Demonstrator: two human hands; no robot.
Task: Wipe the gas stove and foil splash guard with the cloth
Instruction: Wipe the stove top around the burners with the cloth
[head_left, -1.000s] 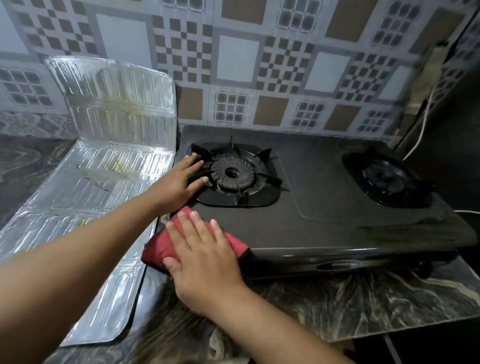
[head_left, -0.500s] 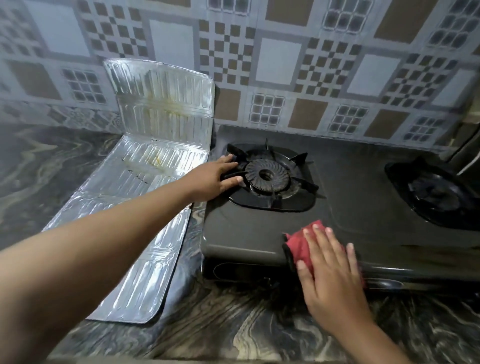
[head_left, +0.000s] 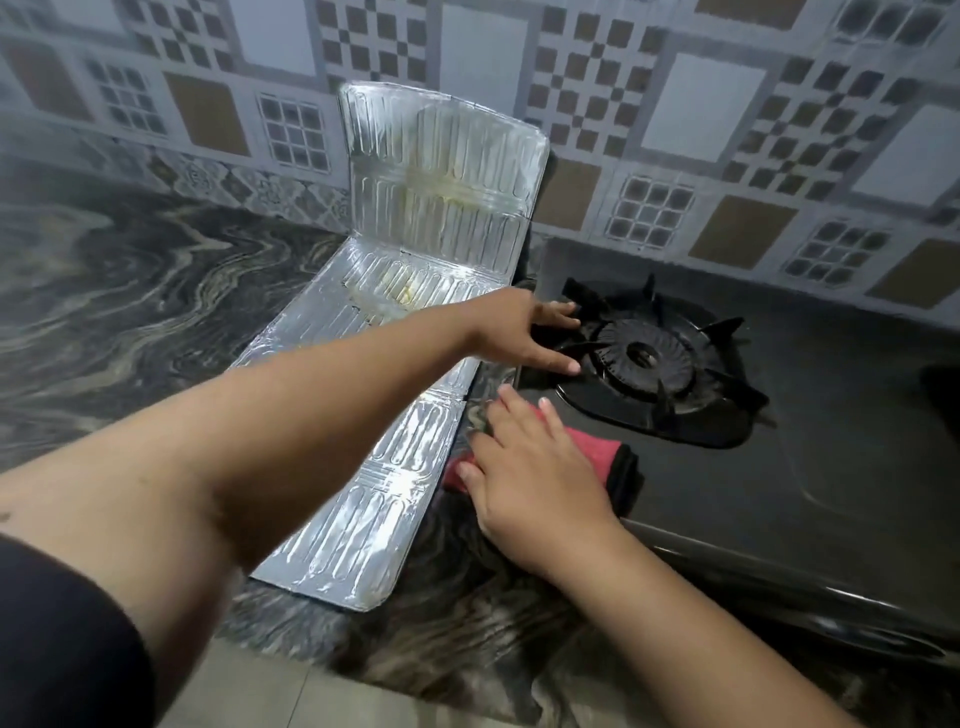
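Head view, left to right: marbled table (head_left: 130, 312), then foil splash guard (head_left: 395, 364) lying flat with far panel upright against tiled wall (head_left: 675, 104), yellowish stains unwiped. Left hand (head_left: 524, 332) steadying gas stove (head_left: 831, 467) beside burner (head_left: 644, 358), fingers (head_left: 561, 366) spread. Right hand (head_left: 530, 473) flat, fingers (head_left: 514, 405) loosely spread, pressing red cloth (head_left: 597, 457) onto near left corner. Best kept flat, in overlapping strokes.
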